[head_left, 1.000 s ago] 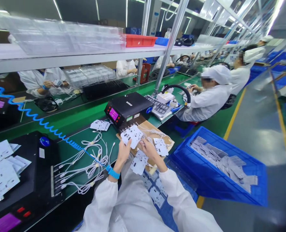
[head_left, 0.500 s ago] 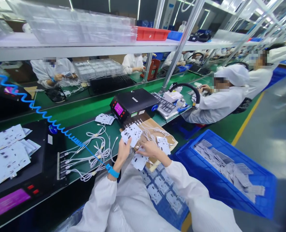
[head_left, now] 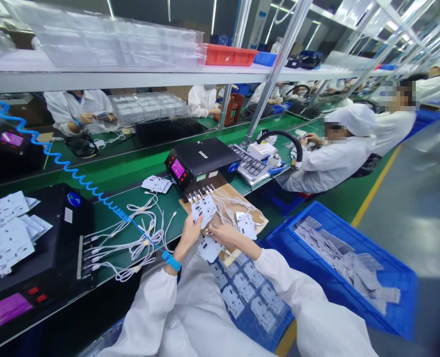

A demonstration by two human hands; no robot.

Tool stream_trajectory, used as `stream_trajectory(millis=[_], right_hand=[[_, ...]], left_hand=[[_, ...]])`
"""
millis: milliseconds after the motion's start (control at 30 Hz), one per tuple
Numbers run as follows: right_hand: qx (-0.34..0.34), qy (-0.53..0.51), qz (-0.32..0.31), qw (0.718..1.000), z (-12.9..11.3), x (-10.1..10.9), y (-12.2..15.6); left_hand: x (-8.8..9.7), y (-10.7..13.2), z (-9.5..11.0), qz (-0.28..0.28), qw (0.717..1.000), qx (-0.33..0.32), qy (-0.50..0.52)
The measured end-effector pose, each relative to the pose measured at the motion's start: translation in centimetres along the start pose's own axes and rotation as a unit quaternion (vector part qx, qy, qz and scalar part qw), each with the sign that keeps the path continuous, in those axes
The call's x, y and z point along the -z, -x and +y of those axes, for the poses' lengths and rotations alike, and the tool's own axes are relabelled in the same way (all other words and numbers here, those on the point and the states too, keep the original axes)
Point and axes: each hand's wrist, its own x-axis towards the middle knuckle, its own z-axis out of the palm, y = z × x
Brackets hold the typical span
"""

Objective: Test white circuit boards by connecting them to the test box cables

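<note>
My left hand [head_left: 190, 233] is closed on the edge of a white circuit board [head_left: 205, 208], held tilted above the bench's front edge. The fingers of my right hand [head_left: 222, 235] are pinched together at the board's lower edge; what they hold is too small to make out. Just below lies another white board [head_left: 209, 249], and one more white board [head_left: 245, 225] rests to the right on a brown sheet [head_left: 259, 218]. White cables [head_left: 225, 203] run over that sheet from a black tester box [head_left: 201, 161]. A blue wristband [head_left: 172, 261] with a coiled cord circles my left wrist.
More cables [head_left: 145, 238] lie on the green bench left of my hands. Boards [head_left: 4, 223] are piled on a second black box. A blue bin [head_left: 297, 277] of grey pieces stands at right. Below my hands is a tray of boards [head_left: 262, 312]. A co-worker [head_left: 339, 153] sits beyond.
My right hand has come in closer under the held board, its fingers now pinched at the lower edge. The left hand keeps its hold, with the board turned slightly. The whole view has shifted a little.
</note>
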Motion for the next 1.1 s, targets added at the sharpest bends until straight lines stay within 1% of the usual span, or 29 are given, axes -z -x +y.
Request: stream_trajectory(millis=[133, 233, 333, 467, 533, 600, 700, 833, 900, 1000, 1100], right_hand=[[-0.034, -0.030, 0.062, 0.997, 0.8, 1.8, 1.4], [-0.070, -0.047, 0.099, 0.992, 1.4, 2.4, 1.9], [-0.086, -0.054, 0.113, 0.988, 1.7, 1.9, 1.7], [-0.085, -0.058, 0.112, 0.988, 1.6, 0.8, 1.1], [-0.084, -0.059, 0.111, 0.989, 1.4, 0.3, 0.8], [-0.082, -0.061, 0.107, 0.989, 1.1, 0.0, 0.5], [-0.078, -0.066, 0.099, 0.990, 0.8, -0.4, 0.0], [-0.054, -0.075, 0.091, 0.992, 0.9, 0.0, 0.0], [-0.036, -0.073, 0.088, 0.993, 1.1, 0.6, 0.5], [-0.012, -0.063, 0.077, 0.995, 1.3, 1.3, 1.9], [0.006, -0.046, 0.070, 0.996, 1.1, 1.2, 3.3]], left_hand=[[-0.1, -0.4, -0.1, -0.015, 1.000, 0.015, 0.012], [-0.4, 0.1, -0.5, -0.036, 0.998, 0.034, 0.037], [-0.6, 1.6, -1.3, -0.056, 0.994, 0.066, 0.067], [-0.8, 3.9, -2.1, -0.077, 0.986, 0.118, 0.095], [-0.8, 4.7, -2.3, -0.081, 0.984, 0.130, 0.096], [-0.8, 5.1, -2.4, -0.083, 0.985, 0.124, 0.090], [-0.9, 5.3, -2.7, -0.088, 0.989, 0.094, 0.070], [-0.7, 5.3, -3.1, -0.072, 0.995, 0.057, 0.037], [-0.5, 5.2, -3.0, -0.054, 0.997, 0.046, 0.026], [-0.1, 5.3, -2.3, -0.019, 0.999, 0.033, 0.011], [0.2, 5.4, -1.1, 0.015, 1.000, 0.022, 0.003]])
